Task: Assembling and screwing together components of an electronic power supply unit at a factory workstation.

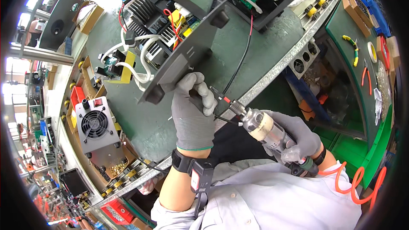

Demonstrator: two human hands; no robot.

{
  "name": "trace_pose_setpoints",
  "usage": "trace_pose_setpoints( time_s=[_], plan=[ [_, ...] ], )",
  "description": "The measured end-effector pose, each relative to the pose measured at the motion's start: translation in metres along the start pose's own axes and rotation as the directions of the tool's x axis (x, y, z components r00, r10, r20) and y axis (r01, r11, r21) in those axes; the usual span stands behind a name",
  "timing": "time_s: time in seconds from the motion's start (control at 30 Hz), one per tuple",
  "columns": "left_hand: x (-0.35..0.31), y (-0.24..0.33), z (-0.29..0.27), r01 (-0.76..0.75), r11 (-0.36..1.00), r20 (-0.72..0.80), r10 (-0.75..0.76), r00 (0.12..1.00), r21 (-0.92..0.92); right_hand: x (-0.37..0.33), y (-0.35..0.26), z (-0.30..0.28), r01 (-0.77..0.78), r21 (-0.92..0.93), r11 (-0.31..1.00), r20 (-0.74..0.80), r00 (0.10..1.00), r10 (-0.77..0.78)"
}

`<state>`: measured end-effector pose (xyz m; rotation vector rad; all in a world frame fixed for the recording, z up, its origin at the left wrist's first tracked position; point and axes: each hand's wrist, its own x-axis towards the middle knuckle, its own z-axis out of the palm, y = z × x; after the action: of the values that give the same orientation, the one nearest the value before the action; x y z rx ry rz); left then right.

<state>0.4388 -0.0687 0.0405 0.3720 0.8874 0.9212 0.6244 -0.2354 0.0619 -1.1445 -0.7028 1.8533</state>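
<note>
At bench edge: gloved left hand (pixel 194 110) curled round near edge of black panel (pixel 183 57) of open chassis (pixel 157 21) on green table (pixel 140 115), fingers closed on it. Gloved right hand (pixel 294 138) wrapped tight round pneumatic screwdriver (pixel 264 127), bit tip just beside left fingers, possibly touching. Orange coiled hose (pixel 358 183) at right. Grey fan unit (pixel 96 125) well left.

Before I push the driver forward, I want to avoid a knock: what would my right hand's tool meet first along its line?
Probably the gloved left hand: the right hand aims the pneumatic screwdriver up-left, its tip close to those fingers and the black panel they grip. Depth is unclear.
</note>
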Motion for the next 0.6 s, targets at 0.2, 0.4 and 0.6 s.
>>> trace_pose_setpoints(
  time_s=[0.2, 0.4, 0.6],
  plan=[
    [-0.008, 0.001, -0.001, 0.071, 0.997, 0.019, -0.070, 0.997, -0.025, -0.005, -0.001, 0.003, 0.046, 0.028, 0.999, 0.023, 0.999, -0.046],
    [0.010, 0.006, 0.008, 0.103, 0.956, -0.038, -0.117, 0.992, -0.276, -0.012, 0.000, 0.003, 0.046, 0.024, 0.999, 0.007, 0.999, -0.046],
    [0.008, -0.008, 0.015, -0.068, 0.989, -0.084, 0.057, 0.995, -0.131, -0.016, 0.005, 0.003, 0.069, 0.073, 0.995, 0.008, 0.998, -0.070]
  ],
)
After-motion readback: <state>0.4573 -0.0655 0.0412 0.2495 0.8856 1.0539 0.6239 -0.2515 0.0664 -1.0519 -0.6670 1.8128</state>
